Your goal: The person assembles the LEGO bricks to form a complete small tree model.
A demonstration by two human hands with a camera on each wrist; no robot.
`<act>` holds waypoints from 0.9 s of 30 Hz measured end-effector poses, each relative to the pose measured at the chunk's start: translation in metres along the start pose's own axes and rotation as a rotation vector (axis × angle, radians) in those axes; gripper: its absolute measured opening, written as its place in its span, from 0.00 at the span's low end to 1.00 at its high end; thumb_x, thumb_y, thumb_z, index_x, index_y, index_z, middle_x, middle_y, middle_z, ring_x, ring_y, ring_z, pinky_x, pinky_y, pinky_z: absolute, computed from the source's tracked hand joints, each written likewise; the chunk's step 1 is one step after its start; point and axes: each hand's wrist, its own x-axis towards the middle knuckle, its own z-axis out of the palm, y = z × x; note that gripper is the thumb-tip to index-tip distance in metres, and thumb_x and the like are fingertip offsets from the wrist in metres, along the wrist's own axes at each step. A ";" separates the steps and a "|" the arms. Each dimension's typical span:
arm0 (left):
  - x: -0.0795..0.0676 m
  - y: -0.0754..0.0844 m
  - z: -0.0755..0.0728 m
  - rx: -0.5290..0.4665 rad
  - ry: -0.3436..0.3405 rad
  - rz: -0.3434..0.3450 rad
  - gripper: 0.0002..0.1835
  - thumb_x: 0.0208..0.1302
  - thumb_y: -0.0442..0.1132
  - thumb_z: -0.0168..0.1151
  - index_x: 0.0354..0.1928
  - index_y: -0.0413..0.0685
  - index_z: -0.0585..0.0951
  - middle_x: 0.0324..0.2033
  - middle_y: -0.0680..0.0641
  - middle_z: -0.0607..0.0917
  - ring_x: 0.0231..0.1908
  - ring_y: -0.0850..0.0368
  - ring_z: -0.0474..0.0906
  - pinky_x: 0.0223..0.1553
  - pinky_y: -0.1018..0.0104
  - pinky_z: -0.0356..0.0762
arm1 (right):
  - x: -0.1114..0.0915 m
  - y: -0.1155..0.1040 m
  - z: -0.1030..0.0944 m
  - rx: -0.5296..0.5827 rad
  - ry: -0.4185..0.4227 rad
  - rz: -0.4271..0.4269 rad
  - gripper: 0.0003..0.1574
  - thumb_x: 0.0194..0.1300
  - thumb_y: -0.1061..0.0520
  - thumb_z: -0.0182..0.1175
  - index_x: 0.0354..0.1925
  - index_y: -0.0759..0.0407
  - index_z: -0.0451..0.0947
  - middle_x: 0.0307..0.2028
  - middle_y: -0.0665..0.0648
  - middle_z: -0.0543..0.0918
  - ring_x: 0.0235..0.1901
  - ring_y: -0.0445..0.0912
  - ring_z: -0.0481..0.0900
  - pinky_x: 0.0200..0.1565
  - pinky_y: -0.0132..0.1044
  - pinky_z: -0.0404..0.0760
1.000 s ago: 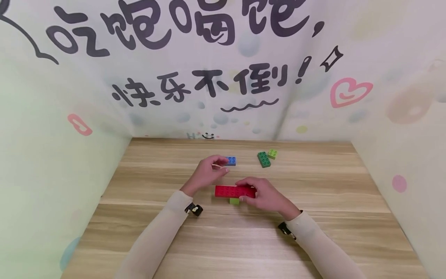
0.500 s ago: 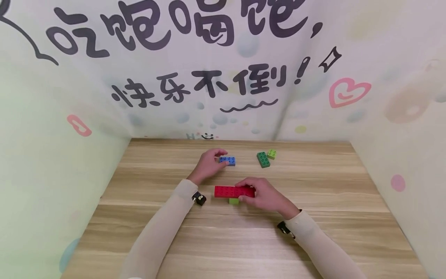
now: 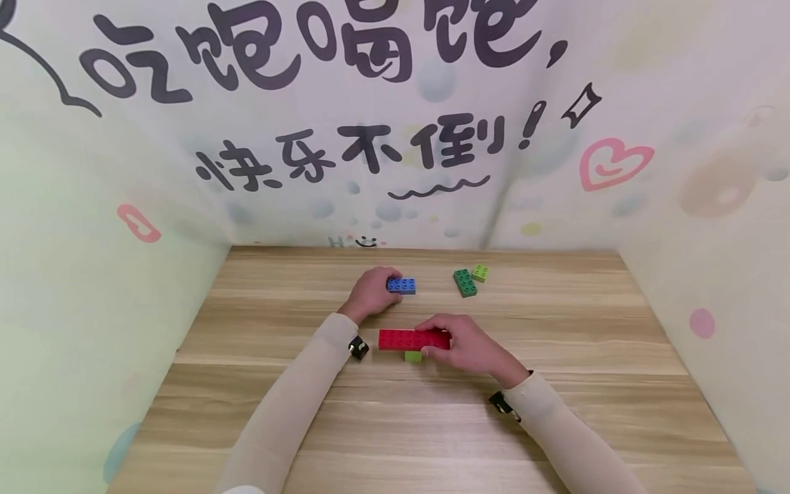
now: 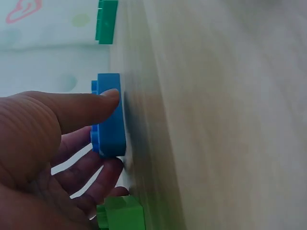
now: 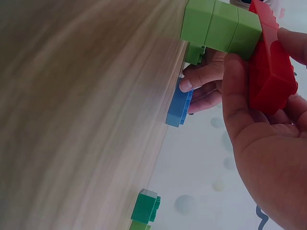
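My left hand (image 3: 372,291) pinches a blue toy building brick (image 3: 402,285) at the back of the table. Its thumb presses the near side, and its fingers lie behind, partly hidden by the brick in the left wrist view. My right hand (image 3: 468,345) grips the right end of a long red bar of bricks (image 3: 398,339), thumb and fingers on its two long sides. Under the bar's middle stands a light green column of stacked bricks (image 5: 219,26), joined to the red piece. The column is mostly hidden beneath the bar in the head view.
Right of the blue brick lie a dark green brick (image 3: 465,283) and a small light green brick (image 3: 480,273). Another green brick (image 4: 122,213) sits by my left fingers, hidden by that hand in the head view. A printed wall (image 3: 370,219) rises behind the wooden table (image 3: 395,425).
My left hand has moved slightly away from me and opened around the blue brick, then closed its thumb and fingers on it. My right hand and the red bar stay in place.
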 end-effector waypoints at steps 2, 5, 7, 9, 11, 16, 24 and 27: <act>0.000 0.001 0.000 0.019 -0.003 -0.004 0.24 0.67 0.41 0.74 0.64 0.46 0.83 0.62 0.44 0.85 0.62 0.46 0.81 0.69 0.50 0.76 | 0.000 0.000 0.000 -0.003 -0.001 0.000 0.21 0.69 0.50 0.73 0.58 0.48 0.85 0.50 0.45 0.88 0.40 0.42 0.78 0.42 0.34 0.80; -0.001 0.000 0.001 0.025 0.002 -0.010 0.23 0.67 0.42 0.74 0.63 0.47 0.84 0.61 0.45 0.86 0.60 0.47 0.82 0.67 0.50 0.78 | 0.000 -0.001 0.000 -0.006 0.000 0.006 0.21 0.68 0.49 0.73 0.58 0.48 0.85 0.50 0.45 0.88 0.41 0.41 0.79 0.43 0.33 0.80; -0.001 -0.001 0.001 0.017 0.006 -0.009 0.23 0.67 0.42 0.75 0.62 0.47 0.85 0.60 0.45 0.87 0.58 0.48 0.83 0.65 0.50 0.79 | 0.001 -0.002 0.000 -0.009 0.001 0.012 0.21 0.68 0.49 0.73 0.58 0.48 0.85 0.50 0.45 0.88 0.41 0.41 0.79 0.43 0.33 0.81; -0.002 -0.002 0.000 0.001 0.007 -0.006 0.23 0.66 0.42 0.76 0.61 0.47 0.85 0.59 0.45 0.88 0.56 0.48 0.83 0.64 0.51 0.80 | 0.001 -0.002 -0.001 -0.011 0.001 0.017 0.21 0.68 0.49 0.74 0.57 0.48 0.86 0.50 0.45 0.88 0.41 0.41 0.79 0.44 0.34 0.81; -0.002 -0.003 -0.001 -0.021 0.008 0.000 0.23 0.65 0.42 0.76 0.61 0.48 0.85 0.58 0.45 0.88 0.55 0.48 0.83 0.63 0.50 0.80 | 0.001 -0.003 -0.001 -0.012 -0.001 0.019 0.21 0.68 0.49 0.74 0.58 0.48 0.85 0.50 0.45 0.88 0.41 0.41 0.79 0.44 0.34 0.81; -0.003 -0.004 -0.006 -0.099 0.022 0.034 0.24 0.65 0.41 0.76 0.62 0.48 0.85 0.59 0.45 0.87 0.57 0.48 0.82 0.63 0.50 0.81 | 0.001 -0.003 -0.001 -0.008 -0.009 0.023 0.21 0.68 0.50 0.73 0.58 0.48 0.85 0.50 0.45 0.88 0.41 0.41 0.79 0.43 0.34 0.81; -0.010 0.000 -0.017 -0.223 0.030 0.064 0.23 0.66 0.41 0.76 0.63 0.48 0.85 0.58 0.45 0.87 0.52 0.50 0.83 0.57 0.54 0.84 | 0.001 -0.003 -0.001 -0.016 -0.015 0.050 0.22 0.68 0.50 0.73 0.59 0.48 0.85 0.51 0.43 0.87 0.42 0.42 0.80 0.45 0.34 0.82; -0.013 0.003 -0.020 -0.249 0.028 0.085 0.23 0.66 0.40 0.76 0.62 0.48 0.86 0.57 0.45 0.87 0.49 0.51 0.83 0.55 0.55 0.85 | 0.001 -0.003 0.000 -0.016 -0.011 0.040 0.22 0.68 0.50 0.73 0.59 0.49 0.85 0.51 0.44 0.88 0.42 0.42 0.80 0.44 0.34 0.82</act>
